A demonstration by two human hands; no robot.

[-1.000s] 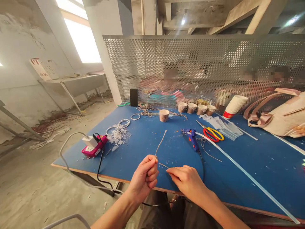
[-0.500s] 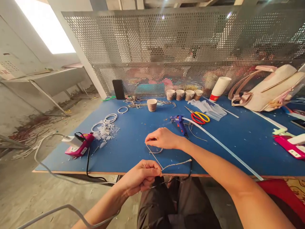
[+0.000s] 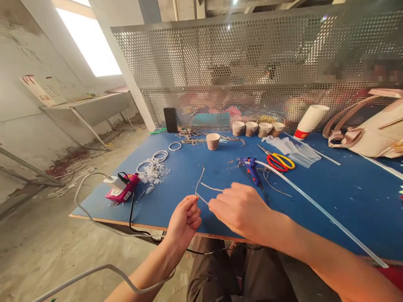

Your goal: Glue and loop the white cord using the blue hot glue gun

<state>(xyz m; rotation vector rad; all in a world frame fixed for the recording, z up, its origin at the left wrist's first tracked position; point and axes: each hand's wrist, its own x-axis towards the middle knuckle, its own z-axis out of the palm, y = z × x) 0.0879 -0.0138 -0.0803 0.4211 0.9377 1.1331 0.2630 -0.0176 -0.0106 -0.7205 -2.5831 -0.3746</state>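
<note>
A thin beige cord [image 3: 199, 181] runs between my two hands above the front of the blue table. My left hand [image 3: 185, 216] pinches it between thumb and fingertips, and one free end sticks up beyond the pinch. My right hand [image 3: 241, 209], closed, has the cord's other stretch at its fingers; the back of the hand hides the grip. Another cord end juts out leftward from behind the right hand. Beyond the hands stands a small cord-wrapped cup [image 3: 213, 142]. A blue glue gun [image 3: 251, 167] with a long clear glue stick lies to the right.
Red-and-yellow-handled scissors [image 3: 278, 161] lie beyond the glue gun. White rings [image 3: 160, 156] and white scraps [image 3: 155, 174] are at left, near a pink power strip [image 3: 122, 188]. Several wrapped cups [image 3: 251, 128], stacked paper cups [image 3: 311, 121], cord bundles [image 3: 192, 136] and a bag [image 3: 374, 130] line the back.
My right hand has come down and to the right, beside the left hand, and has turned its back to the camera. The left hand has risen slightly. The whole view has shifted left.
</note>
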